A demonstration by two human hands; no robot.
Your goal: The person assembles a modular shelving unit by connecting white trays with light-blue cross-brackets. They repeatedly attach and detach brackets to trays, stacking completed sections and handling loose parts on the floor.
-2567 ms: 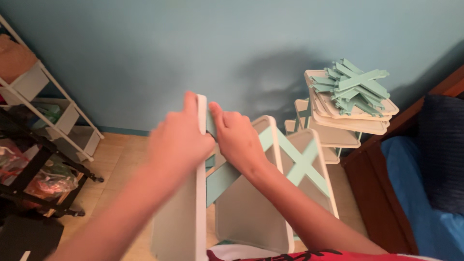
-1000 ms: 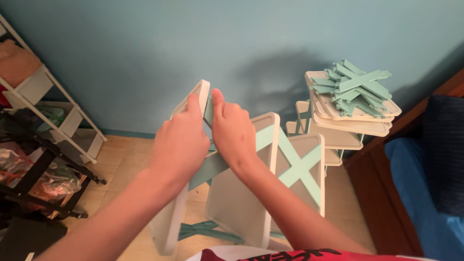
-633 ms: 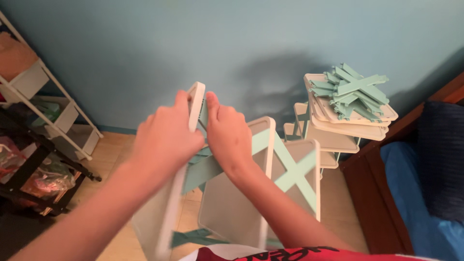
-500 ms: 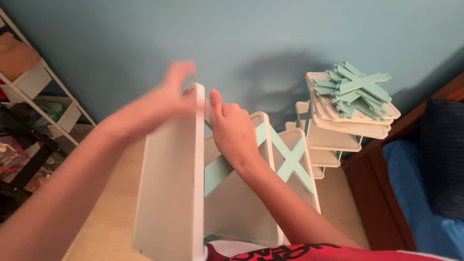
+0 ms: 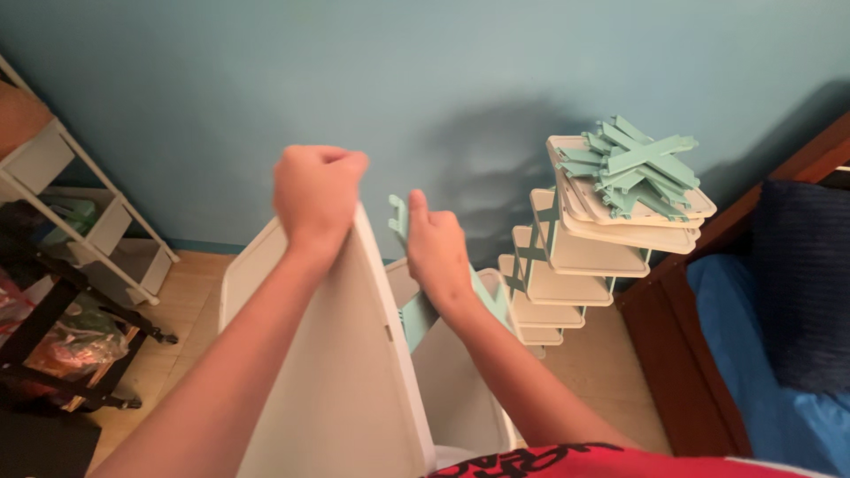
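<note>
My left hand (image 5: 317, 195) is closed around the top edge of a white plastic shelf panel (image 5: 341, 381), which stands tilted up in front of me. My right hand (image 5: 436, 248) grips a teal cross brace (image 5: 400, 217) that sticks up beside the panel. Below the right hand lie a second white panel (image 5: 460, 389) and more of the teal brace.
A stacked white shelf unit (image 5: 567, 265) stands against the blue wall, with a pile of teal cross braces (image 5: 633, 164) on top. A white ladder rack (image 5: 80, 204) and a black cart (image 5: 53, 345) are at left. A wooden bed frame with blue bedding (image 5: 761, 354) is at right.
The left hand has lifted the white panel higher and closer to me and now grips its top edge. The right hand moved up onto the teal brace.
</note>
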